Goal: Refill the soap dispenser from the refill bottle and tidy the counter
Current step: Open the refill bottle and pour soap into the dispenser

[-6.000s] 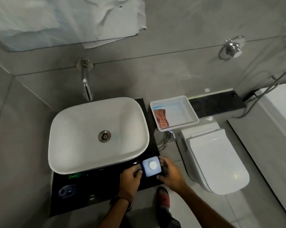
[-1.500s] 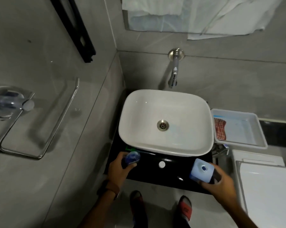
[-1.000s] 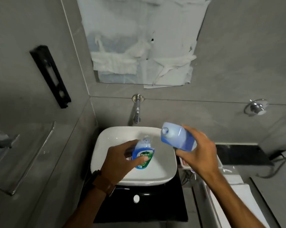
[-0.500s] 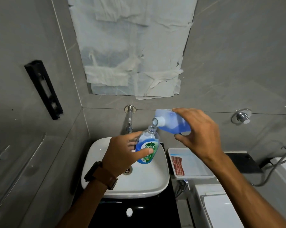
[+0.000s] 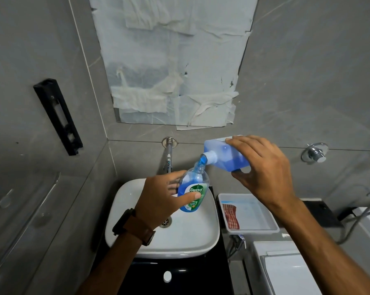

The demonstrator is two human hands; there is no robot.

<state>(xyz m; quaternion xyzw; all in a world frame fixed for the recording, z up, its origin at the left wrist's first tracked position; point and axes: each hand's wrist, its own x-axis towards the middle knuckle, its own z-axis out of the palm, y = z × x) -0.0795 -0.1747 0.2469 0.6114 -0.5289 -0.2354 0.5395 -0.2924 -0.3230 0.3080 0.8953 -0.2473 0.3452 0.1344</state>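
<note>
My left hand (image 5: 160,199) grips the clear soap dispenser bottle (image 5: 193,189), which carries a green label and has no pump on it; I hold it tilted above the white sink (image 5: 201,235). My right hand (image 5: 265,173) holds the square blue refill bottle (image 5: 226,156) tipped over on its side, spout pointing left and down. The spout meets the dispenser's open neck, and blue liquid shows in that neck. A small white cap (image 5: 167,276) lies on the black counter (image 5: 190,279) in front of the sink.
A chrome tap (image 5: 168,155) juts from the wall behind the sink. To the right sits a white tray (image 5: 262,227) with a red checked cloth (image 5: 231,216), and below it a white toilet (image 5: 290,273). Paper covers the mirror (image 5: 171,60).
Both bottles came up from the counter to above the sink. Since half a second ago the refill bottle has tipped further and blue liquid has entered the dispenser's neck.
</note>
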